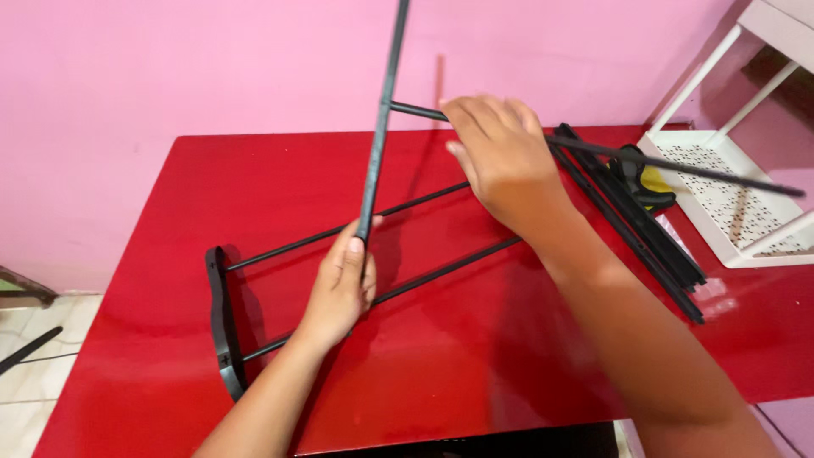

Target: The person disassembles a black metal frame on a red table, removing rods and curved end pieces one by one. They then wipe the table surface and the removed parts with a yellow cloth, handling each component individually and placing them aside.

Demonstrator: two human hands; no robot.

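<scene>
While only the head view was on record, the entry ran as follows.

Head view. The left hand was closed round the lower end of a black upright rod, which rose steeply from the hand and left the top of the picture. The right hand lay, fingers curled and palm down, on a black cross rod where that rod met the upright; whether the fingers were fully clamped on it could not be told. The cross rod ran on to the right, past the table edge, toward a white perforated shelf unit. Both hands stood well apart on the same jointed piece, above a red table.

On the table lay a black frame: a curved end bracket at the left, with thin rails leading from it under the hands. A bundle of flat black bars lay at the right, beside a yellow and black object, too hidden to identify.

Risks, as judged. The joint between upright and cross rod looked slight; uneven pressure from the two hands could twist it or pull it apart. The long free end of the cross rod could strike the shelf unit if swung. The upright, held only at its foot, could tip and lever out of the left hand. The rails beneath could be knocked askew by a lowered rod, and the glossy tabletop would let the frame slide.
</scene>
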